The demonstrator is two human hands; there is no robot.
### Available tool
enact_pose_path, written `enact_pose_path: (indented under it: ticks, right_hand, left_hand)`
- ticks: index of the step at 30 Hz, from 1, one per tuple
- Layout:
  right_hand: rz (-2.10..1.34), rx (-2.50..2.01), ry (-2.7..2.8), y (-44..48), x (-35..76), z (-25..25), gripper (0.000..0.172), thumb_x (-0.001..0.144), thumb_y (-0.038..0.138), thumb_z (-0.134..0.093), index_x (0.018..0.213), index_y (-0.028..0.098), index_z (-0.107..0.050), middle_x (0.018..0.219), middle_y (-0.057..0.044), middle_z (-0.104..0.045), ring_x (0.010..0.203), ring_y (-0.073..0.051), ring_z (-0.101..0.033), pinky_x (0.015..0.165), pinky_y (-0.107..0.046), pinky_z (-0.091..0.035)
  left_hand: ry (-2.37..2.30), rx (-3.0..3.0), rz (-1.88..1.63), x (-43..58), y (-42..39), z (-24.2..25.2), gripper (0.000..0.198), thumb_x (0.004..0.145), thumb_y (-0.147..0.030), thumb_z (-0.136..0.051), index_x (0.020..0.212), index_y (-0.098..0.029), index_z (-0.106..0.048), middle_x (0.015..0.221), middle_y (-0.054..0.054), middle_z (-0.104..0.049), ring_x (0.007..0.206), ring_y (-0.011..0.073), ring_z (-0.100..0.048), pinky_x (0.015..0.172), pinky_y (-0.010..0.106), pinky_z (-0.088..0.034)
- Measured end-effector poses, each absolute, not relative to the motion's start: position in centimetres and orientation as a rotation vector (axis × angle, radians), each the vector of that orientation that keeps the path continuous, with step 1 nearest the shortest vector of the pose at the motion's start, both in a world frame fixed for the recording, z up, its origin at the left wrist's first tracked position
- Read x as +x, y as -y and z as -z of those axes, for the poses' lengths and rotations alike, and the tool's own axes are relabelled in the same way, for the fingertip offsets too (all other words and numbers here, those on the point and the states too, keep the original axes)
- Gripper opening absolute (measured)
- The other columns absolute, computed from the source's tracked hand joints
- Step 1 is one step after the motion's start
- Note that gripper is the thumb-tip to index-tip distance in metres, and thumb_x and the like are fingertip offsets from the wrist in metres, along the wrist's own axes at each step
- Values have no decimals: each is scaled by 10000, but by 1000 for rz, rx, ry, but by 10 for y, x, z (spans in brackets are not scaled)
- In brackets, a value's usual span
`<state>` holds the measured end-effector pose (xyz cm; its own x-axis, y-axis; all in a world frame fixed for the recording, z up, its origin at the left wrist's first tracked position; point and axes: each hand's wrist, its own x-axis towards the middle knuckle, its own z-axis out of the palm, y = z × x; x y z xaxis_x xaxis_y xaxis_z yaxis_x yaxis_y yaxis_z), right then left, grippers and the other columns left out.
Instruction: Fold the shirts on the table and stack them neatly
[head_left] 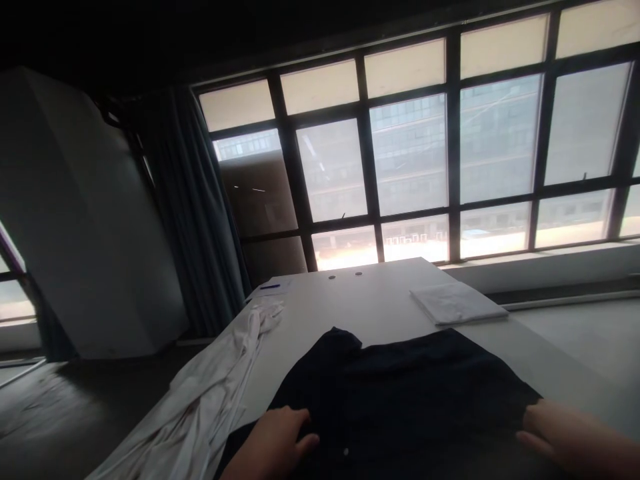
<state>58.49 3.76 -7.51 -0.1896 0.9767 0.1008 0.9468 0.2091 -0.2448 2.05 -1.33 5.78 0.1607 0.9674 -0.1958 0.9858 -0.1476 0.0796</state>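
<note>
A dark navy garment [400, 393] lies spread on the white table [370, 300] in front of me. My left hand [275, 443] rests on its near left part, fingers curled loosely against the cloth. At the garment's right edge my right hand [565, 437] lies with fingers pointing left, touching the cloth. Neither hand visibly lifts anything. A small pale button shows on the cloth near my left hand.
A crumpled white garment [210, 393] hangs over the table's left edge. A folded white cloth [457, 303] lies at the far right of the table. A paper with a blue pen [273, 287] sits far left. Large windows [425, 153] and a dark curtain [195, 220] stand behind.
</note>
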Motion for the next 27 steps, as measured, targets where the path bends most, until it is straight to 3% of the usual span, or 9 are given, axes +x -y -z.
enact_pose_path:
  ticks: [2,5,8,12,17,22,27]
  right_hand:
    - [-252,-1825,2355,-39,550,53,288,839,467,-575,881,275,-784,887,-136,-759,797,-334,-719,692,-434,-539]
    - [-39,-1623,2493,-45,471,30,309,858,322,-534,1079,259,-740,1072,-146,-729,1014,-359,-668,867,-486,-491]
    - [-180,-1268,2634,-54,393,21,345,911,313,-482,1199,280,-670,1187,-100,-683,1078,-288,-632,964,-428,-446]
    - [-146,-1247,2627,-75,332,20,450,894,310,-501,1328,221,-584,1362,-141,-591,1237,-339,-522,1052,-477,-365]
    - [-239,-1367,2564,-105,317,32,518,982,486,-354,1373,221,-565,1461,-146,-536,1333,-381,-451,1105,-554,-296]
    - [-412,-1562,2516,-127,318,49,764,946,717,-182,1567,295,-325,1671,-43,-204,1512,-447,-62,1167,-663,7]
    - [-401,-1735,2441,-142,310,54,803,917,747,-184,1589,311,-245,1684,-28,-117,1523,-419,17,1145,-665,110]
  left_hand:
    - [-1866,2371,111,40,6,-56,401,904,-448,-512,1209,-267,-699,1131,96,-725,1059,347,-664,946,493,-479]
    - [-1678,2510,-15,77,-12,-37,508,936,-442,-459,1400,-267,-568,1368,90,-617,1229,323,-577,1064,478,-417]
    - [-1541,2513,-14,110,-40,-7,643,944,-490,-431,1527,-219,-414,1599,100,-373,1453,322,-349,1186,475,-287]
    - [-1577,2430,-20,124,-81,24,827,928,-652,-388,1597,-188,-240,1666,115,-184,1525,333,-171,1229,523,-170]
    - [-1690,2372,-52,106,-110,35,885,914,-761,-286,1588,-187,-271,1670,99,-161,1539,297,-119,1244,533,-72]
    - [-1769,2396,-149,100,-113,43,866,923,-767,-255,1589,-214,-268,1667,84,-178,1541,286,-114,1241,549,-40]
    - [-1737,2472,-294,99,-106,43,683,952,-698,-333,1533,-342,-388,1651,44,-263,1520,288,-193,1229,541,-103]
